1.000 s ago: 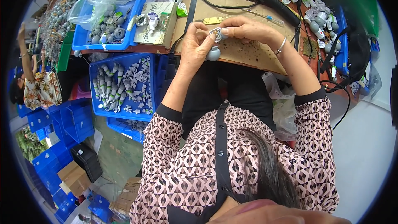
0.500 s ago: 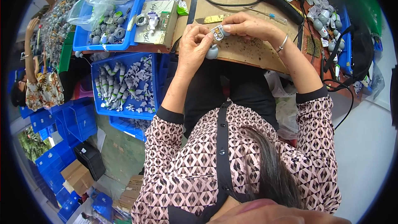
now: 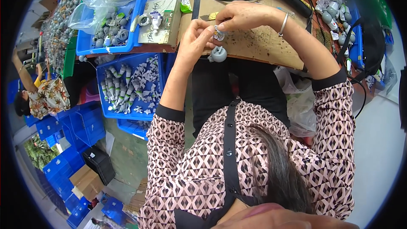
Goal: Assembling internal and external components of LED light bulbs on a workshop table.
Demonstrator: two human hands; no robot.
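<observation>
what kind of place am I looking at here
Probably a small-parts assembly workshop: blue plastic bins full of small grey parts, a scorched cardboard work mat, and both hands working on a small grey round component.

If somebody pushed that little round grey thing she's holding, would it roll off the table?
Probably a bit. The grey round part looks rounded like a small cap, so it might roll or wobble. It seems hard plastic, likely stiff and light. Right now the left hand and right hand pinch the small piece above it over the cardboard sheet.
</observation>
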